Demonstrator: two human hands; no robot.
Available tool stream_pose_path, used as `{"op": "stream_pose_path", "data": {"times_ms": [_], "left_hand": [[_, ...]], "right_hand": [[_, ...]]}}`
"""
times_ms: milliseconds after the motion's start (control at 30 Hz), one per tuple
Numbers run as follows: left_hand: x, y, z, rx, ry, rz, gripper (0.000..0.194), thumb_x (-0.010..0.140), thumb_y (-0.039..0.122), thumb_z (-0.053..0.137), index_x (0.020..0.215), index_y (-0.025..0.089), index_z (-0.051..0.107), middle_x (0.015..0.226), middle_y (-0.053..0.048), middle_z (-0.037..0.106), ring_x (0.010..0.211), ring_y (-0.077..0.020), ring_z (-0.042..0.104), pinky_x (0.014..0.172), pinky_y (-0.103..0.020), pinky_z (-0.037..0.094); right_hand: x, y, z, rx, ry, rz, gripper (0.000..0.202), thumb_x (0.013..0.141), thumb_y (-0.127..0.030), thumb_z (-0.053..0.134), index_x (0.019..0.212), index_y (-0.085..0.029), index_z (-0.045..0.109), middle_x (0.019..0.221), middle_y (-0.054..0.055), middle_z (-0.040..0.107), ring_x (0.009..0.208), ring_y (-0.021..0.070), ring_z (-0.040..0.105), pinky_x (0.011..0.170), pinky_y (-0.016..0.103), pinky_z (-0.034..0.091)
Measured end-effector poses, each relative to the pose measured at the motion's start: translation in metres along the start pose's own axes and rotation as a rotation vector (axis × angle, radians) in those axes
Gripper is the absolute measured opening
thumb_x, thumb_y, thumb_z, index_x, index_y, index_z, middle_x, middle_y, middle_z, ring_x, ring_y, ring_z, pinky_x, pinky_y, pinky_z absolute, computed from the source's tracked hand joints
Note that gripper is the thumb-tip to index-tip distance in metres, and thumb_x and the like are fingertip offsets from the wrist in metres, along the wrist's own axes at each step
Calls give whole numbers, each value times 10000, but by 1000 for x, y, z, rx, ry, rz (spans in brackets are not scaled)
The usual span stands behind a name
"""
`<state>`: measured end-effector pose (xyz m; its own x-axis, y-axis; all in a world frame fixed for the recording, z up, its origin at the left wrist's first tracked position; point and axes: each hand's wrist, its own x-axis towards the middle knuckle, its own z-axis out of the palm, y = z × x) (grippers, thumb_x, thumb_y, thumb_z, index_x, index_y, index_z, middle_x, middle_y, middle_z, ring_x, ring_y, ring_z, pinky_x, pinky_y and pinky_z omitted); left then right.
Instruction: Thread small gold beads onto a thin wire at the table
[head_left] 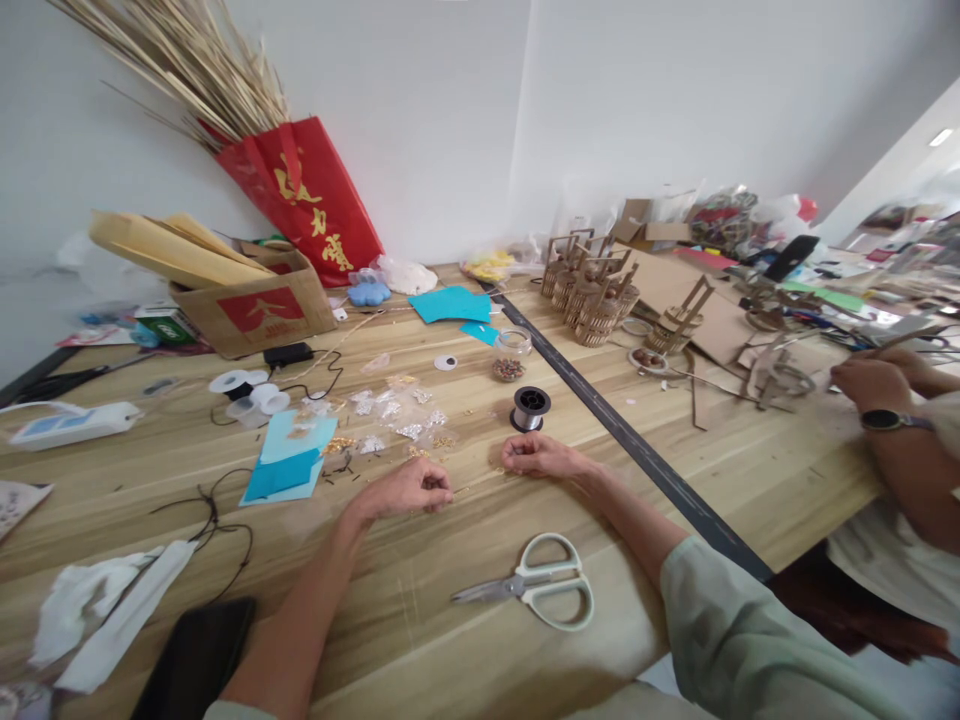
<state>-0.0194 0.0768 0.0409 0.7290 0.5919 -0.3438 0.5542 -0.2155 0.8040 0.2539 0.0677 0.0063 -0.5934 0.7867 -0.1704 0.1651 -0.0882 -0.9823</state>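
Observation:
Both my hands rest low over the wooden table [405, 610], a short gap between them. Curled fingers close my left hand [405, 487], and a thin golden strand or small piece seems to come out at its fingertips. My right hand [541, 457] is pinched shut just in front of a spool of fine wire [529, 408]; what it pinches, if anything, is too small to make out. Scissors with pale handles [556, 582] lie nearer to me. Small gold pieces [341, 444] and clear bags of silvery bits [397, 408] are scattered beyond my left hand.
A bead jar [509, 370] stands behind the spool. Blue sheets [285, 470], a black phone [196, 660] and white tissue [97, 600] lie left. Small wooden baskets [592, 290] stand at the back, past a dark strip [600, 405]. At right are a co-worker's hands [874, 380].

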Motion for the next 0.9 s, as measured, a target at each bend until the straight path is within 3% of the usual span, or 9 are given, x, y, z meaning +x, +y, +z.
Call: {"op": "stream_pose_path", "data": {"times_ms": [367, 767, 900], "left_hand": [[0, 0, 0, 68, 74, 71, 188, 737, 295, 579, 682, 121, 626, 622, 5, 587, 604, -97, 488, 574, -198, 354], [-17, 5, -10, -77, 183, -24, 155, 702, 260, 621, 756, 114, 626, 671, -42, 667, 626, -122, 579, 608, -224, 433], [-27, -2, -5, -87, 215, -74, 180, 725, 283, 598, 787, 118, 633, 676, -48, 669, 639, -134, 597, 626, -237, 444]], "right_hand": [[0, -1, 1, -60, -4, 15, 373, 770, -494, 628, 802, -133, 544, 548, -73, 412, 432, 32, 277, 402, 189, 175], [7, -14, 9, -232, -61, -47, 239, 793, -354, 586, 797, -115, 588, 612, -45, 470, 539, 63, 362, 504, 193, 273], [7, -16, 18, -307, -55, -36, 202, 796, -315, 559, 785, -115, 587, 606, -41, 472, 533, 66, 366, 494, 190, 275]]}}
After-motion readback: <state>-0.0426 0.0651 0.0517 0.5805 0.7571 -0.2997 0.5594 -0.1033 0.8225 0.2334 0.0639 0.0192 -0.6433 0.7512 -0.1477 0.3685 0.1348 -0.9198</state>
